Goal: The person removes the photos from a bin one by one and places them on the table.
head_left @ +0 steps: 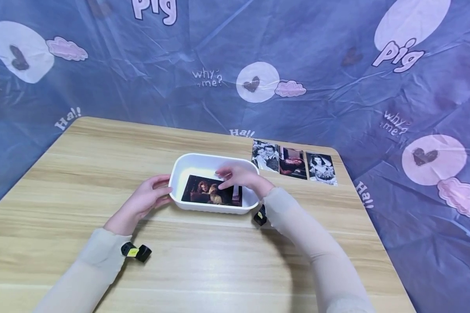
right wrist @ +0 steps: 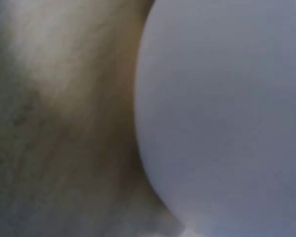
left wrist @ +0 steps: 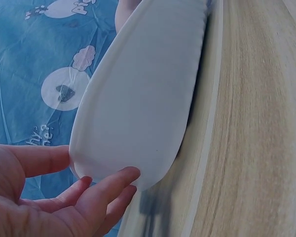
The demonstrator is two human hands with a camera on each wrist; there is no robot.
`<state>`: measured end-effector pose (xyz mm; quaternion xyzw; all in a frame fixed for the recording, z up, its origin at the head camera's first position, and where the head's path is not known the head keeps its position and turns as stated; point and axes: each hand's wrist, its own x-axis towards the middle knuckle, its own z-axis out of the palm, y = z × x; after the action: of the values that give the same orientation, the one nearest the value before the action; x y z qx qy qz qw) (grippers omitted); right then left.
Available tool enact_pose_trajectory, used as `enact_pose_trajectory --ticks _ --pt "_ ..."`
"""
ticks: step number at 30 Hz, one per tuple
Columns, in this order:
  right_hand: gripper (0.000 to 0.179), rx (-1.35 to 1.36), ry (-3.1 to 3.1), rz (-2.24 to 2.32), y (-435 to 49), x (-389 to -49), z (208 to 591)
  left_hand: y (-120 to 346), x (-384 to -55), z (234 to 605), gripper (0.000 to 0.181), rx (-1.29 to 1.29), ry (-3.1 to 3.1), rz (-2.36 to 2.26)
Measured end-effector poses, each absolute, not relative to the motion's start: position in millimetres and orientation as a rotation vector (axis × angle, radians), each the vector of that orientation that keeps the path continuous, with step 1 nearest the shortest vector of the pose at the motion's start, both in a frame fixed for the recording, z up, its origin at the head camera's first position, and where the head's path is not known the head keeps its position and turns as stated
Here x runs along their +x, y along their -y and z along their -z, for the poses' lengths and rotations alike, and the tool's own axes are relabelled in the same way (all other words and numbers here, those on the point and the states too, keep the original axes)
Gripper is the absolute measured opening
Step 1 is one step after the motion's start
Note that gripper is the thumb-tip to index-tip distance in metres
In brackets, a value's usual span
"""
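Under the right hand [head_left: 240, 177], fingers parted, the colour photograph [head_left: 204, 191] lay long-axis crosswise; the left hand [head_left: 149, 198], fingers spread, touched the white tray [head_left: 213, 209].

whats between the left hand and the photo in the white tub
The tub's left wall stands between the left hand and the photo in the head view; the left wrist view shows fingers touching that wall's outside.
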<state>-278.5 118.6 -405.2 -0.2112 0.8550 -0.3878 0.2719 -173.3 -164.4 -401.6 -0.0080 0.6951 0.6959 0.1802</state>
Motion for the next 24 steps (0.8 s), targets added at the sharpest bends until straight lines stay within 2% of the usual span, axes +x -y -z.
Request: enact_pose_trajectory --ticks 8,17,24 --pt "0.042 -0.581 -2.412 0.913 -116.2 -282.1 406.9 165.6 -173.2 402.5 0.059 -0.033 -1.961 -1.969" --pt "0.041 -0.465 -2.507 1.038 -113.7 -286.2 407.7 166.5 -174.4 402.8 0.060 0.000 -1.955 -1.988" --pt "0.030 -0.417 -2.572 1.052 -114.4 -280.9 401.1 166.1 -172.3 402.7 0.060 -0.012 -1.957 -1.980"
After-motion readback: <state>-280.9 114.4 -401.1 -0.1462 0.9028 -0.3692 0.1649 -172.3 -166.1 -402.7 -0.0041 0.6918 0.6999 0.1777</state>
